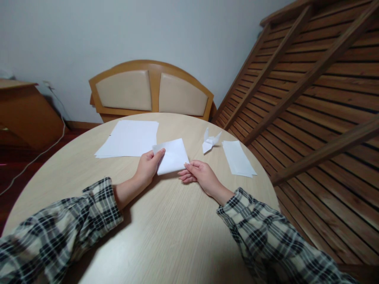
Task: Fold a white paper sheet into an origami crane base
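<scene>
A folded, roughly square piece of white paper (pixel 172 156) is held up just over the middle of the table. My left hand (pixel 149 165) grips its left side, thumb on top and the other fingers hidden beneath. At its lower right corner, my right hand (pixel 201 175) pinches the paper between thumb and forefinger, the remaining fingers loosely curled below. Beyond my right hand stands a folded white paper crane (pixel 210 141), its two points raised.
A stack of white paper sheets (pixel 128 138) lies at the back left of the round wooden table (pixel 160 236). Narrow paper strips (pixel 239 157) rest near the right edge. Behind stands a padded wooden headboard (pixel 154 88); wooden slats (pixel 319 98) lean on the right.
</scene>
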{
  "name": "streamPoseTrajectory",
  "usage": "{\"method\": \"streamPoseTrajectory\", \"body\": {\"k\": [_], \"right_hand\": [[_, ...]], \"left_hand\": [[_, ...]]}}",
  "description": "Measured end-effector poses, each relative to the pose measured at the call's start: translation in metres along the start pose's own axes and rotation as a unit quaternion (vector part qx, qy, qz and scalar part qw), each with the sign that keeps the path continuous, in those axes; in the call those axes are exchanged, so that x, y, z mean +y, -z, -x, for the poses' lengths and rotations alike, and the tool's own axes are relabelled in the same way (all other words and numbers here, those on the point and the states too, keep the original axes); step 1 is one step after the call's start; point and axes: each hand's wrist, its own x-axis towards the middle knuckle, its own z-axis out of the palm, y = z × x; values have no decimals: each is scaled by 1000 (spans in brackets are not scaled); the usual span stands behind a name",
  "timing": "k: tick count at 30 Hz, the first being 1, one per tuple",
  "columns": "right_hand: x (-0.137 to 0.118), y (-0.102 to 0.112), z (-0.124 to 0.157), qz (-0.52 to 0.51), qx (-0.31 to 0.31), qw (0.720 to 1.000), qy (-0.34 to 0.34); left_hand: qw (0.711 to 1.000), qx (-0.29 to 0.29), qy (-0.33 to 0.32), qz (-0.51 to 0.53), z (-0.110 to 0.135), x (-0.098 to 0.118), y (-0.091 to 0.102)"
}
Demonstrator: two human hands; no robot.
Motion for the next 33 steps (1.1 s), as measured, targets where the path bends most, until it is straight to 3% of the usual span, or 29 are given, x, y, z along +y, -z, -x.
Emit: {"method": "streamPoseTrajectory", "body": {"k": [11,18,28,33], "right_hand": [[-2,-1,2,-11,11,1000,0],[-4,-4,2,-13,31,999,-15],[-4,-4,1,21,53,998,0],[-1,-2,2,41,36,998,20]], "left_hand": [[999,4,-23,-27,-1,0,1],[993,-48,-44,-94,10,3,-3],[998,-42,-18,-45,9,3,-4],[999,-28,-11,-37,8,5,-4]]}}
